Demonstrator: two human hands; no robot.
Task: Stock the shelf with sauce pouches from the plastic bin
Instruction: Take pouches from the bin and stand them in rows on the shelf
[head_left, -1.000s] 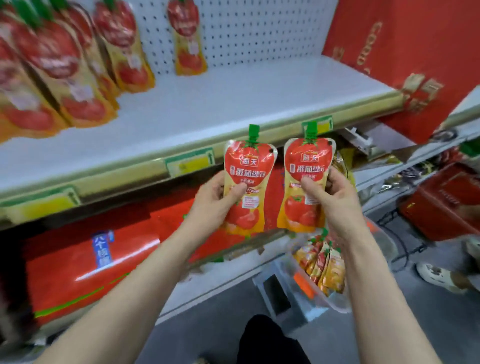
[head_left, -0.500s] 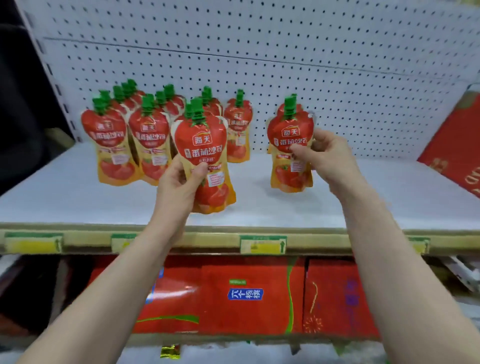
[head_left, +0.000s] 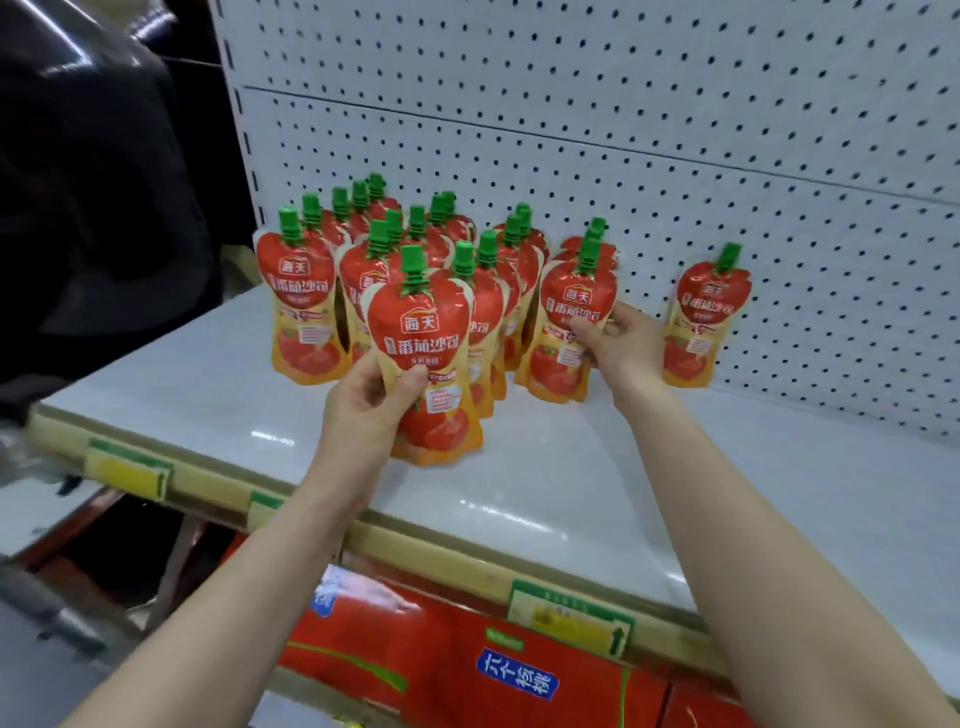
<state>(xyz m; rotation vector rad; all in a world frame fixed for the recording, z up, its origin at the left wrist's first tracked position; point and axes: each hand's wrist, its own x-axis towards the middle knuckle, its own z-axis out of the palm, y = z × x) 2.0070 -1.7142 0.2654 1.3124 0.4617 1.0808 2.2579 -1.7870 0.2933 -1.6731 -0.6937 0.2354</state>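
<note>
As hands (head_left: 363, 415) grip pouches (head_left: 422, 332), labels read 海天.

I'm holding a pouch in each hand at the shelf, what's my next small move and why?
Probably release the right pouch: your right hand holds it upright, apparently seated on the shelf beside the rows. The left pouch, gripped nearer the front edge, can follow.
</note>
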